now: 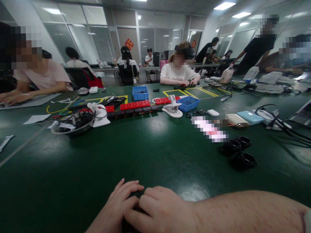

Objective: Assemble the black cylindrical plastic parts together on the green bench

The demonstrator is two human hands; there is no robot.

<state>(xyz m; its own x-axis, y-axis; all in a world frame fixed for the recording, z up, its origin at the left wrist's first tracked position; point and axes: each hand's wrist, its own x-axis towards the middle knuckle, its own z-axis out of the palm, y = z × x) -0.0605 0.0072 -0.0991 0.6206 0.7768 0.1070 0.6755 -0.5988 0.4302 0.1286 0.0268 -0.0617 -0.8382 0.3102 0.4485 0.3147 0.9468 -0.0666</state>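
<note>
At the near edge of the green table, my left hand (120, 202) and my right hand (161, 209) meet over a small dark object (128, 228), mostly hidden between them. My right hand is closed, its fingers curled and pressed against it. The outer fingers of my left hand stretch forward, while its nearer fingers and thumb bend around the object. What kind of thing it is I cannot make out. Three black hollow cylindrical parts lie to the right: one in front (243, 160), one behind it (231, 147) and one farther back (243, 141).
A metal bowl of small parts (74, 129) stands on the left, beside a white clip stand (100, 116). Red and black strips (134, 105), a blue bin (140, 93) and a second blue bin (189, 103) sit across the middle. Cables (294, 133) run at right. Other people sit around.
</note>
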